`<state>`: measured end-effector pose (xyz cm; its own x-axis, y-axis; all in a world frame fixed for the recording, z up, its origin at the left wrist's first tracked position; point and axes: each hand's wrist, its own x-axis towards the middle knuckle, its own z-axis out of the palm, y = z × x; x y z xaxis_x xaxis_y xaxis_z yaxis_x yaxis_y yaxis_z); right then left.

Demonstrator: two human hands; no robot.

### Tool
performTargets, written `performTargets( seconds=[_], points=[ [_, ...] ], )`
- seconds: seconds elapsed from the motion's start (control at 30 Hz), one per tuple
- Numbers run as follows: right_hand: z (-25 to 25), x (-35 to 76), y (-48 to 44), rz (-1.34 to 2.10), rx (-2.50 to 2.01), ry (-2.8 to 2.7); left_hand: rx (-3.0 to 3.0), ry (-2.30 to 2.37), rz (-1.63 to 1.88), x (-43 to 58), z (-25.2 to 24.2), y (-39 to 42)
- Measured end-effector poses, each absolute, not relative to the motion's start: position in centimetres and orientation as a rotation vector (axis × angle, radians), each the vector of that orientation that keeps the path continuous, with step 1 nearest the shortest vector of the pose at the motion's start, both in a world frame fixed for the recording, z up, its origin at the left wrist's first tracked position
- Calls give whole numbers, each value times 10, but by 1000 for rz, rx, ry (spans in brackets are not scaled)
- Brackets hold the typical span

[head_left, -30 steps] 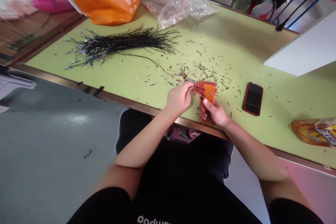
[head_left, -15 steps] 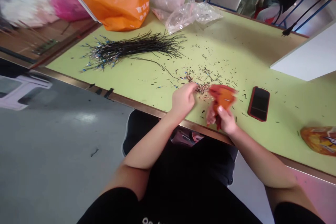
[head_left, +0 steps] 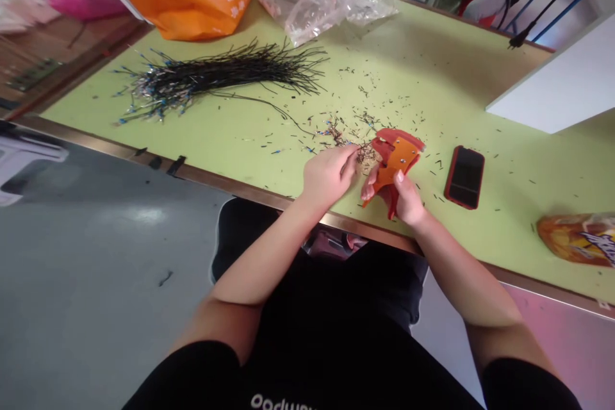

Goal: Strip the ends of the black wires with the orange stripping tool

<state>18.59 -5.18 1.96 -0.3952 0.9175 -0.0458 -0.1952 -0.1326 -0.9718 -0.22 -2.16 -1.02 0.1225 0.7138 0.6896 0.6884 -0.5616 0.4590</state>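
Left hand (head_left: 329, 176) is pinched together at the mouth of the orange-red hand crimper (head_left: 396, 157), lower middle of frame, just above the worktop (head_left: 432, 70) edge; anything in the pinch is too thin to make out. Right hand (head_left: 408, 200) is clamped around the crimper body. Progress: a big bundle of black wires (head_left: 211, 77) with small metal and blue ends already lies upper left. Cut wire scraps (head_left: 365, 120) are scattered mid-worktop around the hands. No separate unworked wire pile visible, so what's left can't be told.
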Motion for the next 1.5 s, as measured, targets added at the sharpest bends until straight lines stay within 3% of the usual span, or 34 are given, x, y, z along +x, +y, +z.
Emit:
performTargets(
  seconds=[0.47, 1.5],
  points=[
    [6, 185, -41, 1699, -982, -1294, 2578, 1153, 1725, 1, -10, -25],
    [-1, 185, -45, 1545, -1180, -1250, 2577, 1066, 1542, 2, -11, -30]
  ],
)
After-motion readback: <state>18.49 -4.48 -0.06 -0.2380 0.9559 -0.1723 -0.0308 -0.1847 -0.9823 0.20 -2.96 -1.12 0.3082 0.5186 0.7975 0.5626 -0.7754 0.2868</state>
